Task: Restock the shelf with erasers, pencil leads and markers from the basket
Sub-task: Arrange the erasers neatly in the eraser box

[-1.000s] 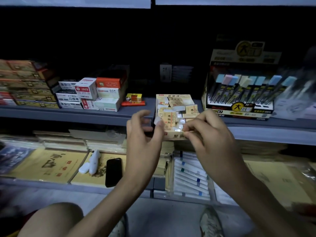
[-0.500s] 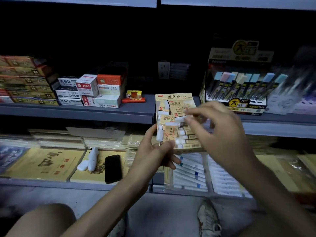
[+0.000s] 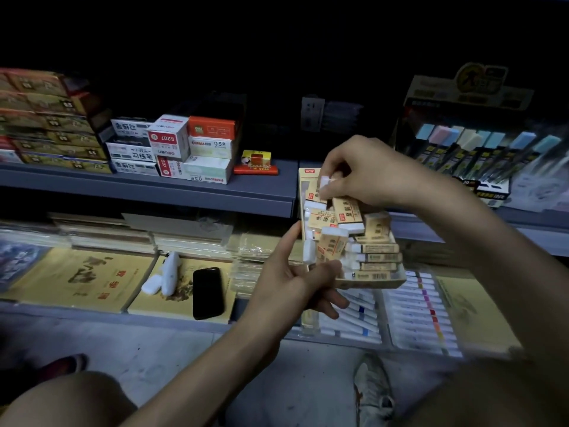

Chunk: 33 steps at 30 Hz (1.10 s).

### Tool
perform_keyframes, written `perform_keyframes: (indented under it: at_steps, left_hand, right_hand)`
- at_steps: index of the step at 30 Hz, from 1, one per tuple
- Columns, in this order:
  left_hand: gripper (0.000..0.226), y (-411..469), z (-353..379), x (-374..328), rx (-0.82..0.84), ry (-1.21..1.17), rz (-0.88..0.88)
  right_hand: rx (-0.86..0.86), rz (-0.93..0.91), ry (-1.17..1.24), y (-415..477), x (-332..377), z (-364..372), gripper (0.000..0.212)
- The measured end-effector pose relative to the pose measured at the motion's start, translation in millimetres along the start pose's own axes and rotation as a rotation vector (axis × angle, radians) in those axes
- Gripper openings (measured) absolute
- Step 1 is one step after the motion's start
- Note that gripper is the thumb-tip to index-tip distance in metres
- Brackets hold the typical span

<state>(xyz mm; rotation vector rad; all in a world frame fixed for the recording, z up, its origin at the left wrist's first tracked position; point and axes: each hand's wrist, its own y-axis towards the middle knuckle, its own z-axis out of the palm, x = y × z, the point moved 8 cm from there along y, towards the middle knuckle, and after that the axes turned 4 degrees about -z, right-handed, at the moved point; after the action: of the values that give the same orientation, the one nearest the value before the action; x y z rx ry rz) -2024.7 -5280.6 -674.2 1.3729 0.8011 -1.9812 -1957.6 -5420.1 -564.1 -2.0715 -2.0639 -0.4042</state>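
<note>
A cream eraser box (image 3: 374, 279) full of several sleeved erasers juts out from the edge of the grey upper shelf (image 3: 197, 192). My left hand (image 3: 295, 282) grips the box at its near left corner, thumb against the side. My right hand (image 3: 366, 174) reaches into the far end of the box and pinches an eraser (image 3: 324, 183) by its white tip. A loose eraser (image 3: 332, 245) stands tilted in the middle of the box. A pencil lead display (image 3: 471, 149) stands on the upper shelf to the right. The basket is out of sight.
Stacked small boxes (image 3: 172, 149) and a red-yellow item (image 3: 256, 163) sit on the upper shelf at left. The lower shelf holds notebooks (image 3: 80, 278), a black phone (image 3: 207, 292), a white device (image 3: 167, 274) and rows of markers (image 3: 418, 315). My shoe (image 3: 372, 392) rests on the floor.
The box has tipped further out toward me in my left hand. My right hand moved from the near edge to the far end and took hold of an eraser.
</note>
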Motion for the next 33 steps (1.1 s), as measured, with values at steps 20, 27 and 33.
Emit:
perform_keyframes:
  at_steps: [20, 27, 33]
  left_hand:
    - [0.051, 1, 5, -3, -0.038, -0.069, -0.003]
    - [0.054, 0, 6, -4, -0.040, -0.071, -0.010]
    - [0.053, -1, 7, -5, -0.041, -0.080, -0.007]
  right_hand:
    - [0.146, 0.219, -0.150, 12, 9, -5, 0.053]
    - [0.121, 0.249, 0.079, 14, 0, -4, 0.033]
    - [0.074, 0.290, -0.076, 9, 1, -5, 0.052]
